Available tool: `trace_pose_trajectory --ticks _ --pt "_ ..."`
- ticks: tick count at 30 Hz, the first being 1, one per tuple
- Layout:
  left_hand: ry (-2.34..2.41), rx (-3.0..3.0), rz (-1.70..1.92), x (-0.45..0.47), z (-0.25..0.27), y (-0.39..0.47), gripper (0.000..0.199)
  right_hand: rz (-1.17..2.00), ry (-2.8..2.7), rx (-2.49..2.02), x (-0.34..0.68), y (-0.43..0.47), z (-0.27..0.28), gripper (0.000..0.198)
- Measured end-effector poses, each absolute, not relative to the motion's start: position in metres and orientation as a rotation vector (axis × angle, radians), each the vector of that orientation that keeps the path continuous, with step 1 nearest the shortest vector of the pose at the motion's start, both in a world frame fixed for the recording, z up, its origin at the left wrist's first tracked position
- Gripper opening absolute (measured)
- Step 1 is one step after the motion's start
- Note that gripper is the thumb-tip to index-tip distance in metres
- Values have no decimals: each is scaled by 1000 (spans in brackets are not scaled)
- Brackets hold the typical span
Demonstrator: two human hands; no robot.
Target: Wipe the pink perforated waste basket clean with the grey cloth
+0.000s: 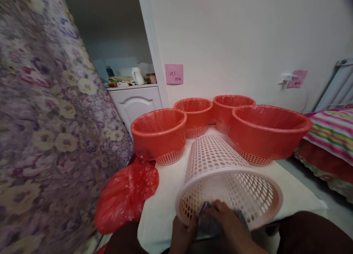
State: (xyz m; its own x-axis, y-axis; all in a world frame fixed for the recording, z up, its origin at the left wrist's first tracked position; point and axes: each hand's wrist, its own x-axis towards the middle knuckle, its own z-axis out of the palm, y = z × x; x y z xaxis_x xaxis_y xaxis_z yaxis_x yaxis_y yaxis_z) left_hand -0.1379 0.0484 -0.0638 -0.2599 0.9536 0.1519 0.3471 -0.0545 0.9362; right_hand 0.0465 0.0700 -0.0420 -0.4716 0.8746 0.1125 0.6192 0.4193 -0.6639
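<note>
A pale perforated plastic basket [220, 173] lies on its side on the white surface [162, 202], with its open mouth toward me. At the near rim, my left hand [182, 235] and my right hand [230, 224] are close together. Both pinch a crumpled grey plastic bag [209, 225] at the basket's mouth. Most of the bag is hidden behind my fingers. Behind it stand several baskets lined with red bags, the nearest at the left [158, 134] and at the right [270, 130].
A loose bundle of red plastic bags [125, 195] lies at the left edge of the surface. Floral fabric [41, 117] fills the left side and striped bedding [331, 132] the right. On the wall behind are a pink note [174, 74] and a socket [288, 77]; a white cabinet [135, 103] stands at back left.
</note>
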Motion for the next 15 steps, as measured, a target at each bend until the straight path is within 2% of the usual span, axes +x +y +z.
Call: trace_pose_trajectory --ticks 5,9,11,15 --pt "1494 1452 1240 -147 -64 49 43 907 -2173 -1085 67 57 -24 64" --pt "1460 1550 1174 -147 -66 48 42 645 -2044 -1202 70 108 2 70" --pt "1496 1609 1144 -146 -69 48 38 490 -1967 -1378 63 143 6 59" --pt "1539 1675 1117 -145 -77 48 37 465 -1895 -1486 43 198 -3 37"
